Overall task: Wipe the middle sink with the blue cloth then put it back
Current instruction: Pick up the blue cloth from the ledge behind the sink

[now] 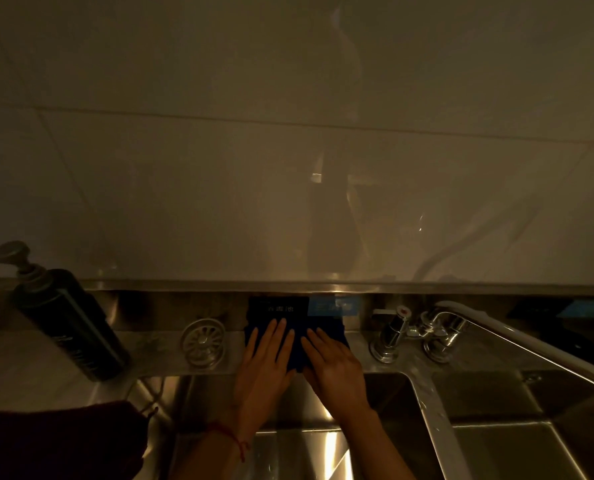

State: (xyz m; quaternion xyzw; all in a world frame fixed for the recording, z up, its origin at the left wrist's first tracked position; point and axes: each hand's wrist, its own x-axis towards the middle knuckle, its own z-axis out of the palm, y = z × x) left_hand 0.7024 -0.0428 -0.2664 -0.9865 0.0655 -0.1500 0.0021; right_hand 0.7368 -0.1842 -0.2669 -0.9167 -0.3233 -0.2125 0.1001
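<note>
The blue cloth [293,344] is seen low in the centre of the frame, lying flat on the steel surface [359,348] behind the middle sink [288,410]. It is pressed down by both hands, the left hand [266,362] and right hand [333,367] laid flat with fingers straight. It is judged soft, light and limp, best pinched at an edge. It looks dark navy and folded.
</note>
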